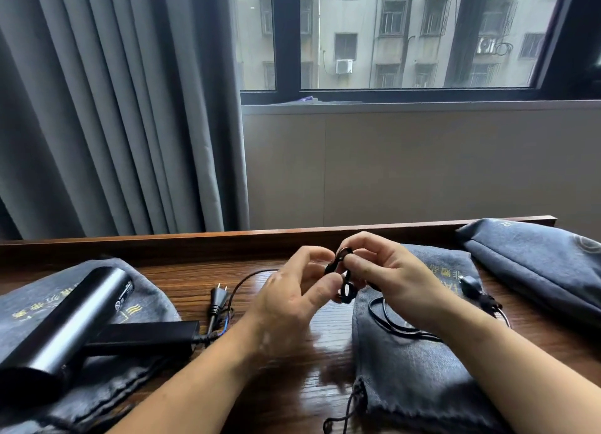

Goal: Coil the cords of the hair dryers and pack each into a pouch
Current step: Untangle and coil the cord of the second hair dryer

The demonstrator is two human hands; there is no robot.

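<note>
In the head view, the risk I am judging first is that the small loops of the cord [341,269] spring open. They are tight and stiff-looking, and only fingertips are holding them, so one slip could undo the coil. The loose run below my right fingers is lying across the flat pouch [406,368] and leading to a plug [470,285] at their right. It could snag there and pull the coil out of my grip.

My left hand [289,303] is curling, and its fingers [325,285] are pressing the lower loop from the left side. My right hand [393,277] is pinching the upper loop, with its fingers [364,267] closed around it. Both hands are hovering above the bench [182,271], almost touching each other.

Far to the left of my left fingers, a hair dryer [65,320] is lying on another pouch [29,303], not packed. A filled pouch [536,264] is resting to the right of my right fingers. I cannot tell where this cord's dryer is.
</note>
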